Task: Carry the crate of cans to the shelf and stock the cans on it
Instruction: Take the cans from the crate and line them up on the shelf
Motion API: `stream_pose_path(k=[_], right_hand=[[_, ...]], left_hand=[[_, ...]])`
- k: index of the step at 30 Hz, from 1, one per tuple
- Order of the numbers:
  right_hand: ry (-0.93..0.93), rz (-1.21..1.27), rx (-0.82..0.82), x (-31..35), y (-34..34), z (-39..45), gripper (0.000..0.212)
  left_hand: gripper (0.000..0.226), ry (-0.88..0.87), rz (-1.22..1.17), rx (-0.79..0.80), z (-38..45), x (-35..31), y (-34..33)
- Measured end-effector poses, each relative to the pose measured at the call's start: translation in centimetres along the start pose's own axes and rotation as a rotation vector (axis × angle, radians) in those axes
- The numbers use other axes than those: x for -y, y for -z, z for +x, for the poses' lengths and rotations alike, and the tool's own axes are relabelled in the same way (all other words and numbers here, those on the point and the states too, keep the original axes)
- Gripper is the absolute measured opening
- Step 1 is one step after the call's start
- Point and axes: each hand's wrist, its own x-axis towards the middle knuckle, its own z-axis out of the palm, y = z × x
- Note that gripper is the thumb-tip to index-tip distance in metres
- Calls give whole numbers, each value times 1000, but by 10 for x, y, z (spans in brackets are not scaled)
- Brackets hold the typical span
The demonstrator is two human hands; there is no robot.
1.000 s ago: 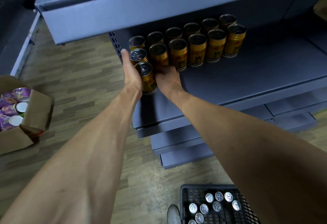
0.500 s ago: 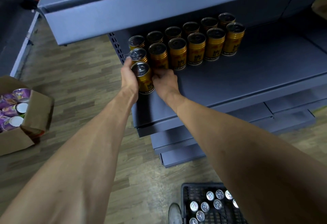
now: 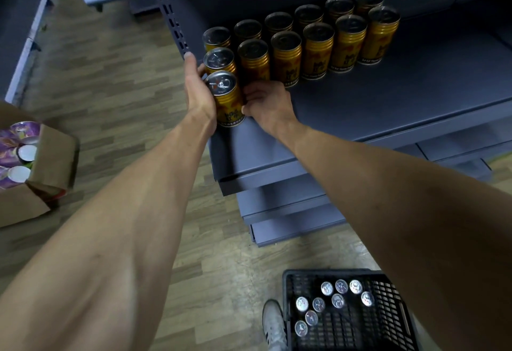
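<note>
Both hands are bracketing one upright gold can (image 3: 227,98) at the shelf's (image 3: 388,95) front-left corner: left hand (image 3: 198,93) lying flat-fingered against it, right hand (image 3: 267,106) curling round its side. The crate (image 3: 388,289) is sitting on the floor.

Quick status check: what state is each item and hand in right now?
Front gold can: upright on shelf, held between both hands.
Left hand: flat against can's left side.
Right hand: fingers curled at can's right side.
Gold cans on grey metal shelf: two upright rows.
Black plastic crate: on floor, nine cans left.
</note>
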Motion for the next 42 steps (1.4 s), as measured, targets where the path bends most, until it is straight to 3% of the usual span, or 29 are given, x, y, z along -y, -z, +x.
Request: stream_pose_path(k=[10, 17, 24, 33, 38, 42], right_hand=[[-6, 90, 4, -11, -8, -9, 41], [40, 23, -25, -22, -2, -6, 30], [40, -17, -5, -17, -5, -4, 36], [66, -165, -40, -17, -6, -5, 28], [87, -154, -49, -20, -8, -7, 44], [81, -157, -62, -19, -11, -8, 42]], left_hand=[[65, -63, 116, -74, 8, 12, 12], [65, -11, -4, 29, 6, 12, 1], [56, -47, 18, -94, 13, 18, 5], [60, -33, 14, -92, 33, 23, 12], [28, -21, 111, -51, 20, 16, 10], [29, 2, 123, -42, 12, 8, 12]])
